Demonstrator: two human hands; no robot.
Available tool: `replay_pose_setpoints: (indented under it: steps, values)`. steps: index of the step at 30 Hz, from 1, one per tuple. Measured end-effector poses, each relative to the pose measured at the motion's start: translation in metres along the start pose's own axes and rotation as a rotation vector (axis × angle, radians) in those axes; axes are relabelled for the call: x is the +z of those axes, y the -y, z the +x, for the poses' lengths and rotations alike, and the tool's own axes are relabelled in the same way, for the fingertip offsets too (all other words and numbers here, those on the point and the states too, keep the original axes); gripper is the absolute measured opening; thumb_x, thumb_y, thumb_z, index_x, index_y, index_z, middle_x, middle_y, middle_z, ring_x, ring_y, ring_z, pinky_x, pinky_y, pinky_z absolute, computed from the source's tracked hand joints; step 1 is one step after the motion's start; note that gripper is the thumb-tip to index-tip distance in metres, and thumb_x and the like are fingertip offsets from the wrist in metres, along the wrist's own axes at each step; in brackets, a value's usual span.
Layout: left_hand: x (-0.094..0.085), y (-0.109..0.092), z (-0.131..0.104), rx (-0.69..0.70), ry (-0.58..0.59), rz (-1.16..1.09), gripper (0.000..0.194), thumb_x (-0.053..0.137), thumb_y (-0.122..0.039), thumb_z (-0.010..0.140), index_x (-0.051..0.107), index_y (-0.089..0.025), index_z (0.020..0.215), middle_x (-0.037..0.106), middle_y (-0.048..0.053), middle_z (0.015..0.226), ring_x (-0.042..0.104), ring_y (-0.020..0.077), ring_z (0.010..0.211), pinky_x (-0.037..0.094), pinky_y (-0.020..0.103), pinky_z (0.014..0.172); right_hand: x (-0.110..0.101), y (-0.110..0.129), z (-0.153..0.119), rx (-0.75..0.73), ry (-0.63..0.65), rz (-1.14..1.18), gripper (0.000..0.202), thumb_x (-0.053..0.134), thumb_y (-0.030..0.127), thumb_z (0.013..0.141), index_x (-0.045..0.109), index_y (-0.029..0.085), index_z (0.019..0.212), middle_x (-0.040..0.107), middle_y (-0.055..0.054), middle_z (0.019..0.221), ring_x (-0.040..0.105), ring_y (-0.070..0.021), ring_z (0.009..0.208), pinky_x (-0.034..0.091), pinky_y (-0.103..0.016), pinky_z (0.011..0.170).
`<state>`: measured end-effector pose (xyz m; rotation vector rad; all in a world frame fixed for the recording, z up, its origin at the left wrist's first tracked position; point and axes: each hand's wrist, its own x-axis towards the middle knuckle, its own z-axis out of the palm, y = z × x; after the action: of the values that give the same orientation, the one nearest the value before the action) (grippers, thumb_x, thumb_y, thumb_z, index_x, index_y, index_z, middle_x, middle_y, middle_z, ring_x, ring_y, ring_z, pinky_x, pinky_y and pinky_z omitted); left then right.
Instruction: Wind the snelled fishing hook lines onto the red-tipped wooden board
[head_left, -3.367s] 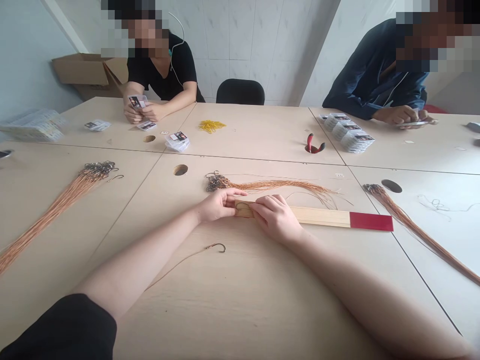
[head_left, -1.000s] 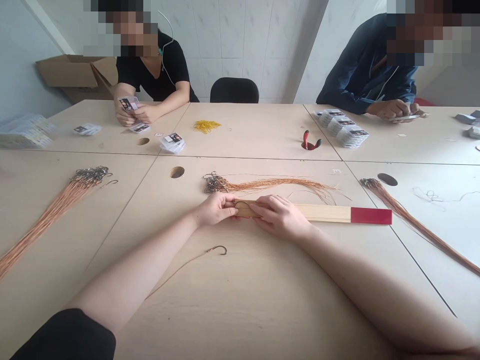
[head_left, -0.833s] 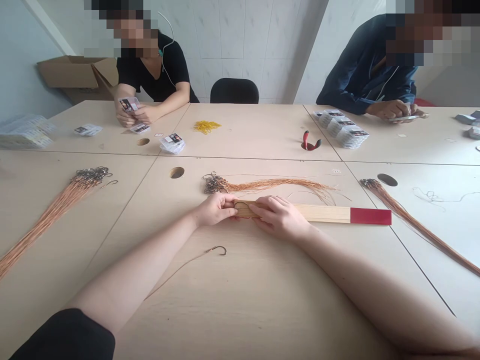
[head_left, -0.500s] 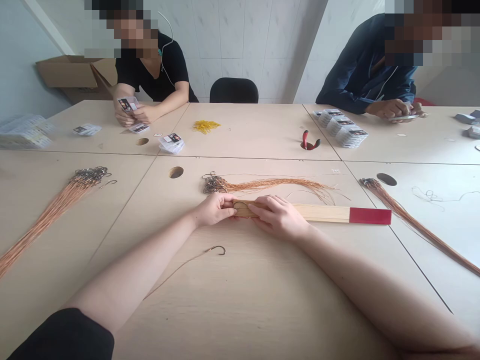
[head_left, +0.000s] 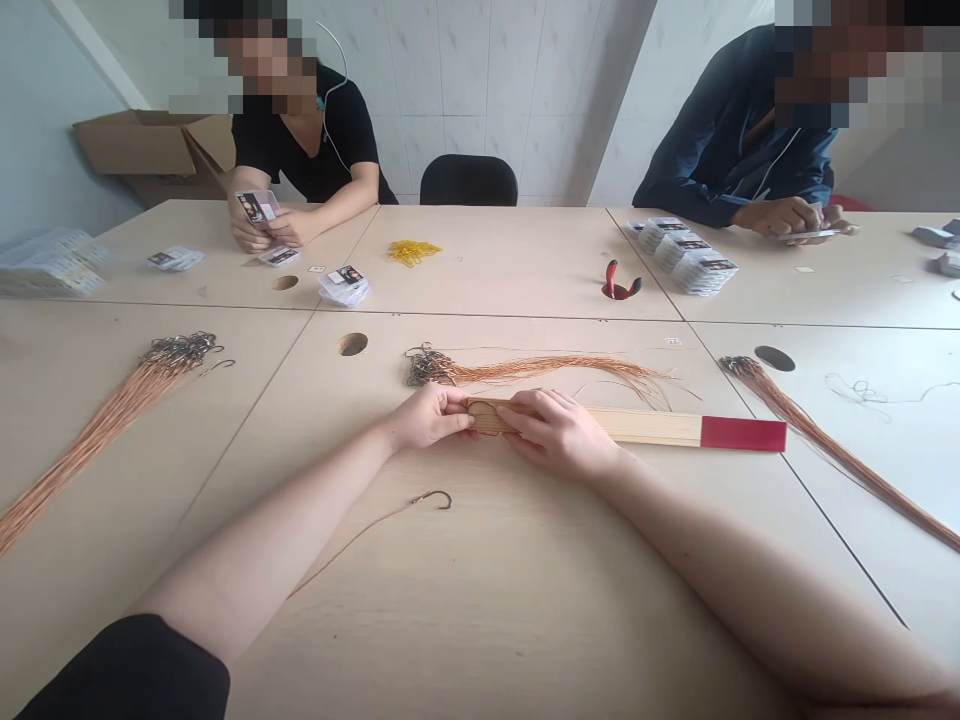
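Note:
A flat wooden strip (head_left: 649,427) with a red end lies crosswise in front of me. My left hand (head_left: 427,418) pinches its left end between thumb and fingers. My right hand (head_left: 559,435) is wrapped over the strip a little further right, fingers bent round it. Between the hands, the dark curve of a fish hook (head_left: 484,404) shows against the wood; the rest of it is covered by fingers. Just behind lies a bundle of hooks (head_left: 429,368) tied to copper-coloured lines (head_left: 555,368). A single hook (head_left: 439,496) with its line rests nearer me, below my hands.
More hook bundles lie at left (head_left: 161,365) and right (head_left: 795,425). Red-handled pliers (head_left: 613,282) stand in a table hole. Yellow pieces (head_left: 412,252) and stacked plastic boxes (head_left: 697,262) are across the table (head_left: 525,620), where two people handle small packs.
Both hands keep their grip with almost no movement. The red end of the strip has shifted very slightly to the right.

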<state>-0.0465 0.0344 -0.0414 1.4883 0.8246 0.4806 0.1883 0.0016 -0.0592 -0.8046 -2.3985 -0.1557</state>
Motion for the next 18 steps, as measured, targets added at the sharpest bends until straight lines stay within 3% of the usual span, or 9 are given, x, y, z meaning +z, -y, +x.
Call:
replay_pose_setpoints:
  steps: [18]
  values:
    - [0.0017,-0.0036,-0.0004,0.011,0.01,0.01,0.022,0.059,-0.019,0.076,0.063,-0.009,0.096,0.068,0.009,0.092,0.064,0.0161,0.083,0.053,0.027,0.076,-0.0011,0.0019,0.0011,-0.005,0.004,0.002,0.027,0.051,0.024,0.087,0.058,0.018,0.113,0.057,-0.01,0.102,0.055,-0.0179,0.089,0.049,-0.033,0.078]
